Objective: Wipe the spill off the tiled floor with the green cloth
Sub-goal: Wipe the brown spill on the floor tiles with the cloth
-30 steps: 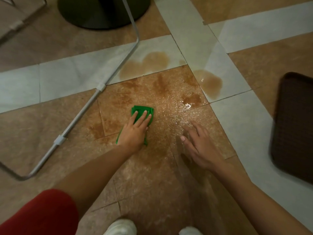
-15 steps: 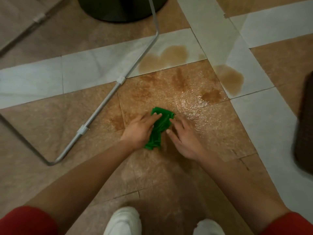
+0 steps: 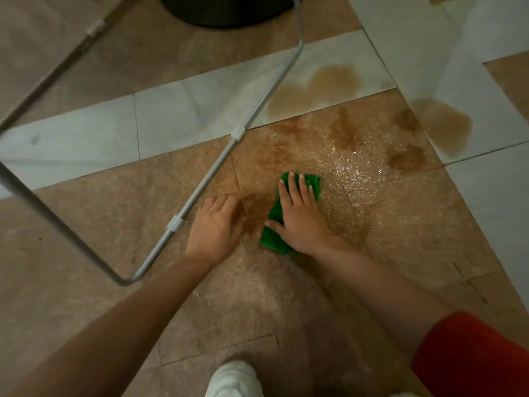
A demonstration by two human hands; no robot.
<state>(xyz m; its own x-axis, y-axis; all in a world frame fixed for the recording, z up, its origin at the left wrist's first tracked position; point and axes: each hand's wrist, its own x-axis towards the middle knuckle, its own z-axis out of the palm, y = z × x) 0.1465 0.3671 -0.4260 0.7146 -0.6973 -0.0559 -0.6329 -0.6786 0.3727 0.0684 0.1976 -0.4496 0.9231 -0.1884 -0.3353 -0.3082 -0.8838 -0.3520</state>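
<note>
Right hand: flat, fingers spread, pressing the green cloth onto the tiled floor.
Left hand: open, empty, blurred, just left of the cloth.
Spill: brown patches beyond the cloth (glossy wet sheen beside it).
Metal frame: left of both hands.

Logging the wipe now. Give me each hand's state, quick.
Left hand: open, flat over the floor, holding nothing.
Right hand: open, palm pressed flat on the green cloth, not gripping it.
</note>
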